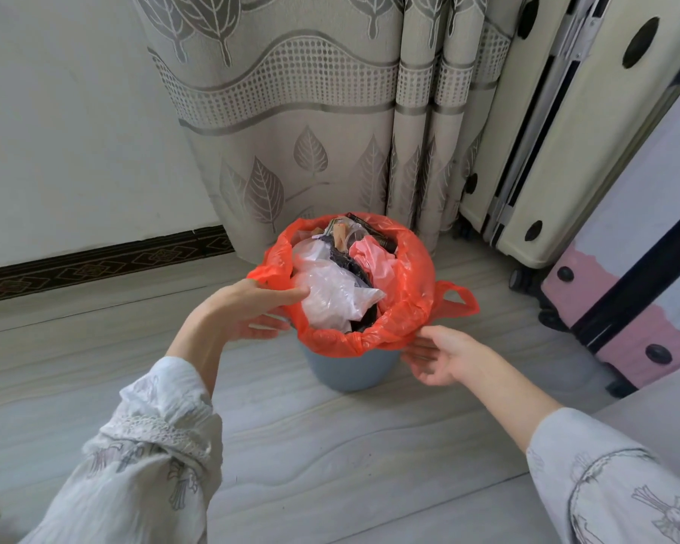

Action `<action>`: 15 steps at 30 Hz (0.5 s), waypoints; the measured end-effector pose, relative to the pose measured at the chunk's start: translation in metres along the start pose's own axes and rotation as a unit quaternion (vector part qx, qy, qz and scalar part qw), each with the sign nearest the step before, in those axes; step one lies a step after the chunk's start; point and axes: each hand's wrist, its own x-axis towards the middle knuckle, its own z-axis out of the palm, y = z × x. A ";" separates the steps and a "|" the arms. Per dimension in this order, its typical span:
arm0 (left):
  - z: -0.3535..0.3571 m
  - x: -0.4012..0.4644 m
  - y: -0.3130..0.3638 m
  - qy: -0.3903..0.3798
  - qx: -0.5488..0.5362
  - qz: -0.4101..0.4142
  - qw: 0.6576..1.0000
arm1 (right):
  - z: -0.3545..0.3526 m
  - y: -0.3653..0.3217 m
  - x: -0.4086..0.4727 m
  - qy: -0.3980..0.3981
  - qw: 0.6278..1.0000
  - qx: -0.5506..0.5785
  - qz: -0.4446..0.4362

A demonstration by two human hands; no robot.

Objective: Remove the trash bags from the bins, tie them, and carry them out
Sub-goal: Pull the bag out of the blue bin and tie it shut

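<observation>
Though the orange bag [405, 292] covers the whole rim, we see only the lower wall of one blue bin [350, 371] beneath it, standing on the floor [330, 445] just before the curtain [291, 131]. What fills the bag is hard to sort out: clear and pink plastic, something dark. We count one loop handle [458, 300] showing, at the bag's right side. Our left hand [248, 308] pinches the bag's left edge, thumb inside over the trash, fingers beneath. Our right hand [440, 359] lies open against the near right edge, fingers loose, gripping nothing. Two suitcases stand near the bin's right, one cream [566, 151], one pink [621, 308] and cut off by the frame.
</observation>
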 end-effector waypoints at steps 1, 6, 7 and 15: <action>0.001 0.000 0.000 0.025 0.022 0.009 0.999 | 0.000 0.000 0.000 0.006 1.000 0.000 -0.005; 0.005 0.003 -0.002 0.075 -0.019 0.018 0.997 | -0.009 -0.004 -0.008 0.021 0.998 -0.038 -0.036; 0.004 0.002 -0.003 0.068 -0.030 0.011 0.997 | -0.012 -0.006 -0.012 0.019 0.998 -0.049 -0.040; 0.001 0.004 -0.012 0.023 -0.104 -0.043 0.993 | -0.019 -0.026 -0.034 0.021 0.993 -0.087 -0.078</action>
